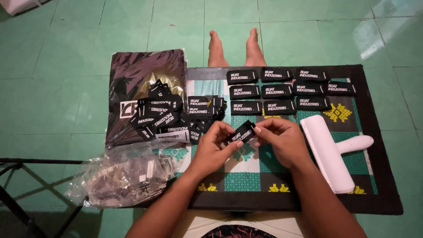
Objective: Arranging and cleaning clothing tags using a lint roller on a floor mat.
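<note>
Nearest me, my left hand and right hand meet over the patterned mat, both pinching one black woven label between thumb and fingertips, the label tilted and lifted off the mat. Left of my left forearm, a crumpled clear plastic bag overhangs the mat's left edge onto the green tiled floor. To the right, a white lint roller lies diagonally, close to my right wrist. Beyond the hands, a loose heap of labels sits left, partly on a bagged dark garment. Farther, rows of laid-out labels run to the mat's far edge; my feet rest beyond.
</note>
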